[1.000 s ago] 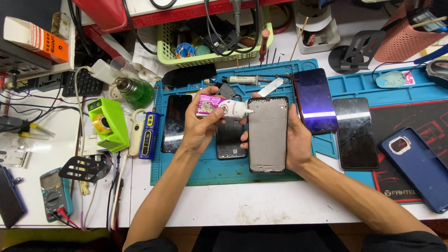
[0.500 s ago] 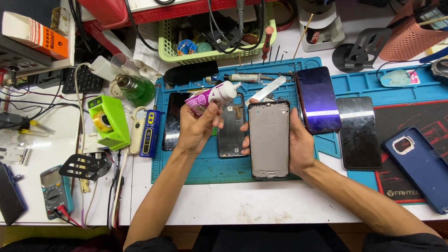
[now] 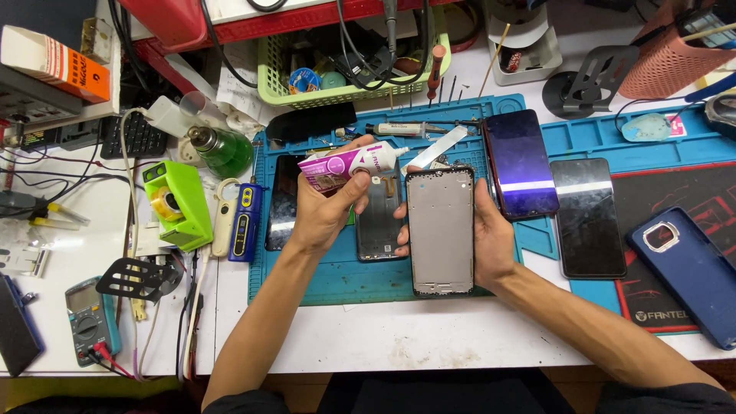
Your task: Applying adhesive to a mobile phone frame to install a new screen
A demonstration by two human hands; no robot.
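Overhead, a phone frame (image 3: 440, 230) was held over a blue work mat (image 3: 337, 280) at a crowded repair bench, gripped by its long edges in the right hand (image 3: 483, 238), thumb on one side and fingers wrapped round the other. A pink and white glue tube (image 3: 349, 163) was clasped in the left hand (image 3: 322, 211), fingers closed firmly about its body and its white nozzle pointed toward the frame's top corner. The frame was judged to be light and thin, stiff along its rails yet easily bent or scratched, so a hold by the side edges, clear of the flat inner plate, was thought safest. The tube was taken to be soft and squeezable, best pinched near the middle for control. A dark back cover (image 3: 379, 218) was seen lying on the mat between the two hands, with a purple phone (image 3: 521, 165) and a black phone (image 3: 588, 218) set just to the right. A green tape dispenser (image 3: 178, 203) and a green bottle (image 3: 222, 149) were left standing beside the mat's left edge, and a blue phone case (image 3: 690, 272) was laid at the far right.
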